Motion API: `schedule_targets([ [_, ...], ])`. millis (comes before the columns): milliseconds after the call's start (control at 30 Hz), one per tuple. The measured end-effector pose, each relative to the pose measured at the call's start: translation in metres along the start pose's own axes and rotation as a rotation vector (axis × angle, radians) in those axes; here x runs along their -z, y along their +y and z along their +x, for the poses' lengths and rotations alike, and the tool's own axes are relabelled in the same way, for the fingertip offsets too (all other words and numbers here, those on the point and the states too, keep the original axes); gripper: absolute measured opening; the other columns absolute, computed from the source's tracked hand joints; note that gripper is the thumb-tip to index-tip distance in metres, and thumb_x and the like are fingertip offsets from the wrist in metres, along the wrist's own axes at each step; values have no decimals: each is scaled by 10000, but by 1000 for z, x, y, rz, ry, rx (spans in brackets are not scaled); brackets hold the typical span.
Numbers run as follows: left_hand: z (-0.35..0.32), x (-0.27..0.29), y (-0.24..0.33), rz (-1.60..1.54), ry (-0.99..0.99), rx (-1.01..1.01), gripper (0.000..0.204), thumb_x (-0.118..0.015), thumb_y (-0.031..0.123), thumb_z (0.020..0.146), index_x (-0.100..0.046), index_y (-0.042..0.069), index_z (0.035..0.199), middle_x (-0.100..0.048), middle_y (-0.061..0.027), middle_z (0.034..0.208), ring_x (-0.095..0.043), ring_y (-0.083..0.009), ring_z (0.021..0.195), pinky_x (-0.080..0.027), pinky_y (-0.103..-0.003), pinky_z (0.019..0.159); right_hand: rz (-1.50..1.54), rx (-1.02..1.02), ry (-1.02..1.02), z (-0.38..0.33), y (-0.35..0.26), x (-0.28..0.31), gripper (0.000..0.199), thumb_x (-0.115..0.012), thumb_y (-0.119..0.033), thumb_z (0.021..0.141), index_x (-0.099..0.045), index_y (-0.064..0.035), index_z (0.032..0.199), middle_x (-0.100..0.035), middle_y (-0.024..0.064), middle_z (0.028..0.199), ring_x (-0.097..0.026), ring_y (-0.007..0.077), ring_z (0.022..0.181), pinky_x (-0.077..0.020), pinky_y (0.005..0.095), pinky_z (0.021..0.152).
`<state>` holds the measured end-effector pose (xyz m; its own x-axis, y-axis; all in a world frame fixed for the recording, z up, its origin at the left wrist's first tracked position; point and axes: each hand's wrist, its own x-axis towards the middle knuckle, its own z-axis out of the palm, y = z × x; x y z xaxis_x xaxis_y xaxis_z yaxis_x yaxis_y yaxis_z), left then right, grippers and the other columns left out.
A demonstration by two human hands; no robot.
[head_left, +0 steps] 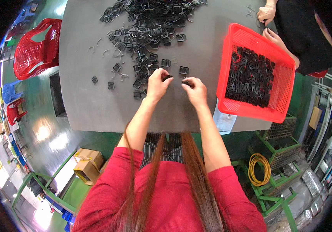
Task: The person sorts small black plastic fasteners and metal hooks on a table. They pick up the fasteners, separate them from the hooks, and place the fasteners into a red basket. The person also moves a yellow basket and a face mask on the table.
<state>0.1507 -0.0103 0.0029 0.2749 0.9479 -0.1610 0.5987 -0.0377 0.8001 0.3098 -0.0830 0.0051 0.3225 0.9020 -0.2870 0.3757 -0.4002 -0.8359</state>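
Head view: left hand (157, 84) pinches a small black buckle (167, 77), right hand (195, 90) pinches another black piece (186, 82), both low over the grey table (92, 100), probably so they're steady. Buckle's long axis looks roughly 3-to-9 o'clock, hard to tell. Buckle pile (150, 23) at 12, red basket (257, 73) at 3.

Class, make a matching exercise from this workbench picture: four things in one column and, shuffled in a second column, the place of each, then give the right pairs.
Things:
1. red basket
2. pile of black buckles
3. yellow hose coil
4. cardboard boxes

Places:
A. on the floor, lower left
B. far middle of the grey table
C. on the table's right side
D. by the green frame, lower right

Pairs: 1-C, 2-B, 3-D, 4-A
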Motion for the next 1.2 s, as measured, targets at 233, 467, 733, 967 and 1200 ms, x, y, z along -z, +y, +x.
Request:
schedule_targets([
  [233, 35, 29, 6, -564, -150, 327, 299, -615, 190, 835, -524, 46, 1080, -578, -48, 951, -590, -130, 862, -504, -270, 662, 462, -416, 69, 34, -22, 4, 296, -719, -264, 733, -550, -56, 858, -561, 27, 726, -558, 128, 679, -482, 292, 634],
  [467, 37, -14, 5, 412, 69, 21, 329, -608, 234, 820, -422, 45, 1015, -565, -173, 920, -621, -347, 772, -518, -431, 642, -363, -41, 95, 47, -16, -25, 273, -712, -225, 727, -581, -33, 870, -613, 101, 863, -603, 289, 789, -477, 384, 682],
  [733, 17, 77, -30, -475, -87, 137, 200, -615, 123, 820, -567, 52, 1000, -558, -6, 728, -506, -63, 606, -421, -237, 501, 1613, -195, -547, 14, -50, -1, 112, -546, -122, 867, -454, -60, 875, -391, 34, 831, -359, 84, 657, -323, 189, 449],
  [967, -28, 158, -111, -1790, -295, 288, 157, -494, 194, 897, -537, 50, 852, -550, -35, 928, -562, -108, 844, -435, -176, 497, 1445, -298, -663, 45, -108, -86, 77, -529, -129, 879, -490, -68, 851, -418, 3, 710, -298, 61, 508, -238, 182, 407],
  [1200, -38, 206, -147, -891, 68, 605, 204, -546, 227, 897, -621, 58, 982, -616, -17, 819, -566, -96, 642, -454, -247, 557, -580, 375, -132, 70, -157, -217, 368, -705, -290, 736, -542, -96, 1002, -563, 104, 946, -605, 315, 821, -497, 410, 690],
])
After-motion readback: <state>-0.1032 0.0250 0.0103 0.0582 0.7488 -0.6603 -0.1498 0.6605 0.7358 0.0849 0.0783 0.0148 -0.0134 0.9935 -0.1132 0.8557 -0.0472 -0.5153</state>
